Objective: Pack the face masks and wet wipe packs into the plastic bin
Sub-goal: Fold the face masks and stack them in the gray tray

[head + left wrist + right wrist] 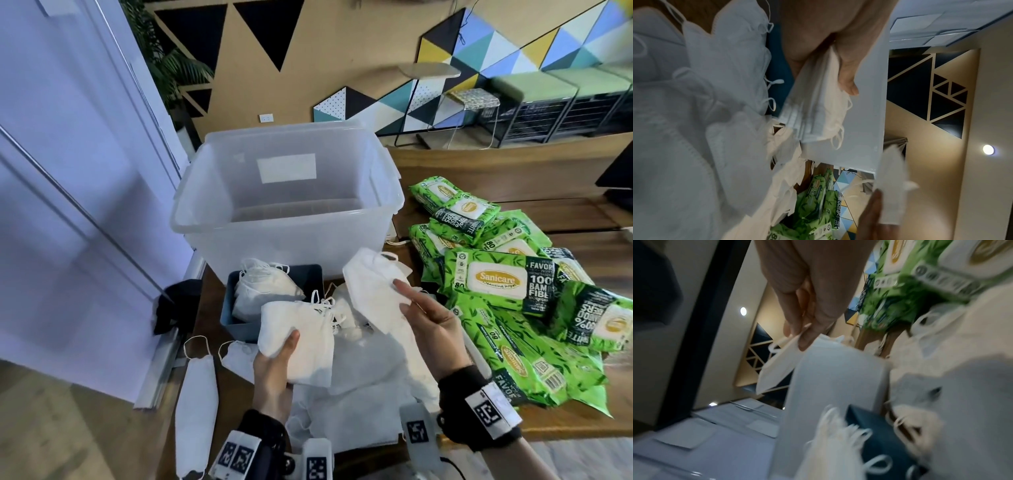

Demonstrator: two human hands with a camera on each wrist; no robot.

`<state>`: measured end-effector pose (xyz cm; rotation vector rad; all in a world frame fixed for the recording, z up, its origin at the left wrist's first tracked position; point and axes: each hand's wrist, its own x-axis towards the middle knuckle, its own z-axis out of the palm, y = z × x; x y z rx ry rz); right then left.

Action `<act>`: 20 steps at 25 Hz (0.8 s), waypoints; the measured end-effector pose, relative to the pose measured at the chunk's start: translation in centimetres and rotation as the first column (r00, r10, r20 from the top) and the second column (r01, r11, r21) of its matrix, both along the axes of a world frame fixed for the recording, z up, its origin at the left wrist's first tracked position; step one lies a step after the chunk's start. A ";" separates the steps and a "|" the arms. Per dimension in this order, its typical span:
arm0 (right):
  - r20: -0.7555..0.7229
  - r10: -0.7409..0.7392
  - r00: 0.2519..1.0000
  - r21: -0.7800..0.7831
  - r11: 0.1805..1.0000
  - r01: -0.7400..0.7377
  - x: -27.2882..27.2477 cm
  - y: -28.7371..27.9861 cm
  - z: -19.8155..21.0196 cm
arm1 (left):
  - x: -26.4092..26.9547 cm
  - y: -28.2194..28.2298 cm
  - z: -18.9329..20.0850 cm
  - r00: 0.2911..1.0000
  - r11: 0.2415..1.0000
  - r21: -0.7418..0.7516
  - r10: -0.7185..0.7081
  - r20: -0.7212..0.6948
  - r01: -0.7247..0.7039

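Note:
My left hand [274, 363] grips a stack of white face masks [301, 339], thumb on top; the left wrist view shows the stack [813, 104] edge-on between thumb and fingers. My right hand [428, 322] pinches a single white mask [373, 291] held up beside the stack; in the right wrist view this mask [777, 365] hangs from the fingertips. The clear plastic bin [284, 192] stands behind both hands, with no masks or packs visible inside. Loose masks [359, 387] cover the table below my hands. Green wet wipe packs [496, 277] lie piled to the right.
A small blue tray [239, 322] with more masks sits in front of the bin. Two masks [197, 404] lie near the table's left edge. A white door and wall stand at the left. A dark object [616, 178] sits at the far right.

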<state>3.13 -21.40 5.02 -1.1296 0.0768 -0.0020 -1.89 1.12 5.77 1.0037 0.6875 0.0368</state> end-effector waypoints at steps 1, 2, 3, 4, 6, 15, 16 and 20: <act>0.028 0.027 0.999 0.117 0.993 -0.030 -0.4 1.0 1.2 | 0.1 -0.2 0.1 1.000 1.000 -0.013 0.004 0.011 -0.004; 0.037 0.058 0.998 0.169 0.984 -0.063 -0.9 2.1 2.2 | 0.2 -0.3 0.2 1.000 1.000 -0.025 0.006 0.020 -0.005; 0.054 0.086 0.995 0.106 0.990 -0.092 -1.3 3.3 2.8 | 0.2 -0.4 0.2 0.999 0.999 -0.034 0.009 0.032 -0.008; 0.063 0.118 0.991 -0.080 0.990 -0.113 -1.8 4.5 2.8 | 0.1 -0.7 0.3 0.999 0.999 -0.048 0.011 0.046 -0.009; 0.034 0.158 0.987 -0.355 0.925 -0.136 -2.5 6.3 1.9 | -0.2 -1.0 0.4 0.998 0.997 -0.080 0.019 0.066 -0.014; 0.032 0.499 0.866 -0.663 0.659 -0.355 -2.8 7.5 1.7 | -1.2 -0.2 0.0 0.999 1.000 -0.007 0.016 0.037 -0.016; 0.032 0.550 0.834 -0.696 0.611 -0.376 -2.8 7.9 1.5 | -1.3 0.0 -0.3 1.000 1.000 0.009 0.014 0.026 -0.014; 0.077 0.474 0.877 -0.646 0.694 -0.318 -3.2 9.2 0.1 | -1.4 0.8 -0.7 0.998 0.989 0.130 0.067 0.009 -0.067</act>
